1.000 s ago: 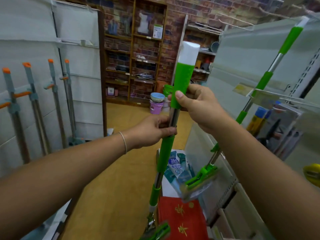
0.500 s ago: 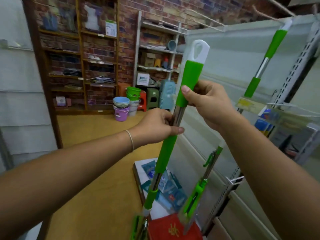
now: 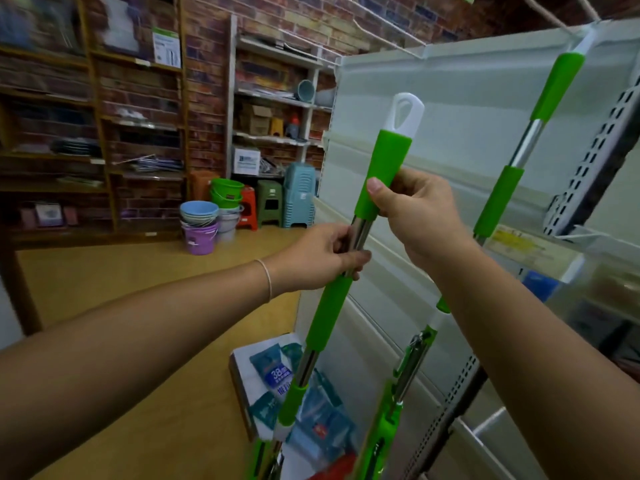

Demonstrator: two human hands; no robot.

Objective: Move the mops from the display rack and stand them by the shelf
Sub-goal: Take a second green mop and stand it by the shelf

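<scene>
Head camera view, looking down an aisle. Both hands hold one green mop (image 3: 327, 317), its handle tilted, top leaning right toward the white shelf (image 3: 460, 109). The right hand (image 3: 420, 211) has its grip closed around the upper green sleeve, just under the white hanging loop. The left hand (image 3: 323, 256) has its grip closed on the bare metal section just below. The mop's lower end runs out of the bottom edge of the picture, in front of a box of packets (image 3: 277, 379) on the floor. A second green mop (image 3: 498, 199) leans against the shelf panel, just right of the held one, apart from it. Left of the hands, the tan floor (image 3: 121, 268) lies open back to stacked buckets (image 3: 200, 225) and stools (image 3: 268, 202) by the brick wall.
</scene>
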